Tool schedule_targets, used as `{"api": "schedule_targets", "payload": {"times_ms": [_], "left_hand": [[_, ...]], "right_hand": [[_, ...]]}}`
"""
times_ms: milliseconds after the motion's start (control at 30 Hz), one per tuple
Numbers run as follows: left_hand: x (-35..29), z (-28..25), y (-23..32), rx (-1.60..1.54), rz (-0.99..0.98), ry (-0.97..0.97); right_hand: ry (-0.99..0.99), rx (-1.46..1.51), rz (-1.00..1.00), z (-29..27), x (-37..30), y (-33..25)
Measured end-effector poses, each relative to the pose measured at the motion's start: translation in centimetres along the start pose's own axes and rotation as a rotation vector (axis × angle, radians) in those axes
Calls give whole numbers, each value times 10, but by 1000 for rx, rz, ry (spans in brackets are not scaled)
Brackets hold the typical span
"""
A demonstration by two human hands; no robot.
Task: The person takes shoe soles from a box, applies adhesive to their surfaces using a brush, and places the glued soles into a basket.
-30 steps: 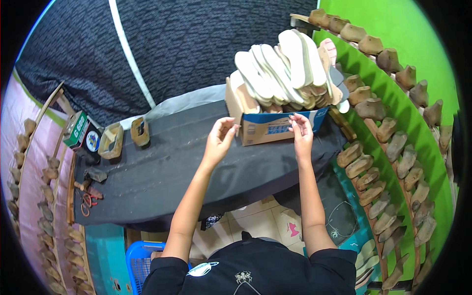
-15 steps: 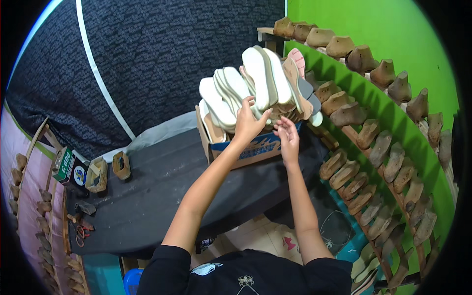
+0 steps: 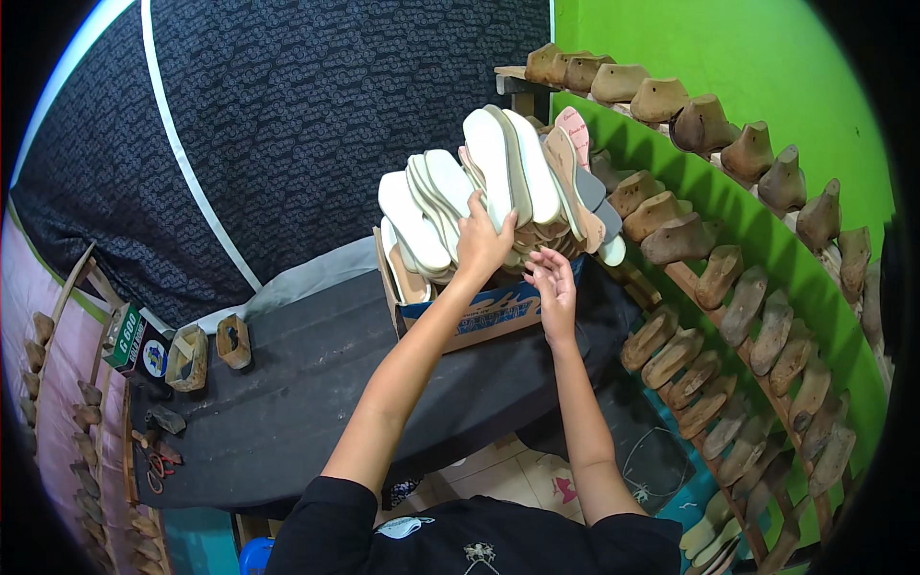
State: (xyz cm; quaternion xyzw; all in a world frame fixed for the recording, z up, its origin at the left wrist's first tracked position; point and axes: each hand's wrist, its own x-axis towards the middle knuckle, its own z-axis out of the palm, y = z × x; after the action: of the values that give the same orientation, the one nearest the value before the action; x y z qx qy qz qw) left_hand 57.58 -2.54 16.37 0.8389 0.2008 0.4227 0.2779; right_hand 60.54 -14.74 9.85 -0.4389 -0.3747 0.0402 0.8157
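Observation:
A cardboard box [image 3: 498,322] with blue print is packed with upright shoe insoles: white, grey, tan and pink ones. My left hand [image 3: 482,244] is at the lower end of a white insole [image 3: 487,158], its index finger on one edge and its thumb at the other. A grey-brown insole [image 3: 520,182] stands close behind that one. Just above the box's front wall is my right hand [image 3: 554,287], palm turned inward, fingers apart and slightly curled, nothing in it. Smaller brown pieces [image 3: 541,233] show between the hands, partly covered.
Wooden shoe lasts [image 3: 704,125] line racks along the green wall. The box stands on a dark-covered table [image 3: 287,402]. At its left end are a green tin [image 3: 134,335], two small containers [image 3: 233,342] and scissors [image 3: 155,470]. A dark patterned curtain [image 3: 335,115] hangs behind.
My left hand has closed in on the white insole's lower end, thumb nearer its edge. My right hand stays beside the box front, fingers slightly shifted. The whole view has tilted a little.

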Motion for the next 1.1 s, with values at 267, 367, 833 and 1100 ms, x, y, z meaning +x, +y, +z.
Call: {"api": "schedule_targets", "payload": {"times_ms": [267,367,833,1100], "left_hand": [[13,-34,2,-746,-373,-87],[13,-66,2,-735,-470,-102],[-98,-191,-86,-1044,-271,-148],[-158,-261,-149,-942,-237,12]], "right_hand": [[-43,42,20,10,-2,0],[-76,84,23,21,-4,-2],[-395,253,252,153,-54,20],[-645,225,328,249,-109,52]]}}
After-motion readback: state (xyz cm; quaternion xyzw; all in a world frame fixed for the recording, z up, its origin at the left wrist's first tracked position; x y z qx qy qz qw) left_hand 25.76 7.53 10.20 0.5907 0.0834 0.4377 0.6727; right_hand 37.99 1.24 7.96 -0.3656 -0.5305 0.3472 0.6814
